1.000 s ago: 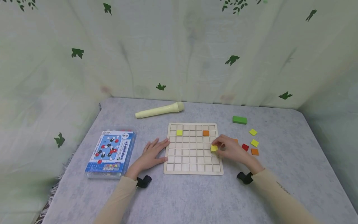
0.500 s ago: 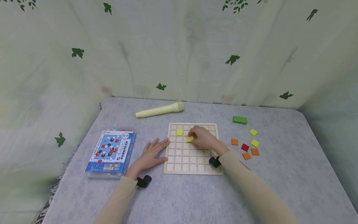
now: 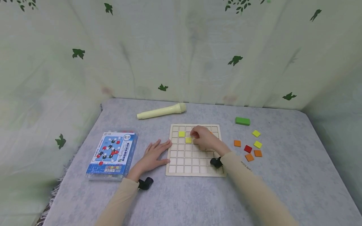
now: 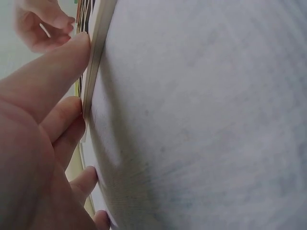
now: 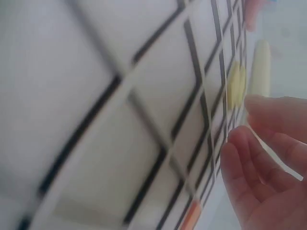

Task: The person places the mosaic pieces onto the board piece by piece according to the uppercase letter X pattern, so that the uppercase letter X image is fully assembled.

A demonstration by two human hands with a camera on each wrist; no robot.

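Yellow square tile (image 3: 188, 140) lies in a cell of the wooden grid board (image 3: 195, 169), just left of the right hand (image 3: 205, 138), whose grip looks loosely curled and empty. The left hand (image 3: 154, 153) lies flat, spread against the board's edge. Thin, light and stiff, the tile is probably best pinched by its edges.

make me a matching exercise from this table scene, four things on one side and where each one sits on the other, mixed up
Things:
1. pale yellow tube
2. green block
3. blue box
4. red tile

Places:
A. among the loose tiles right of the grid board
B. left of the left hand
C. behind the board, towards its left
D. alone, behind the loose tiles on the right

Pairs: 1-C, 2-D, 3-B, 4-A
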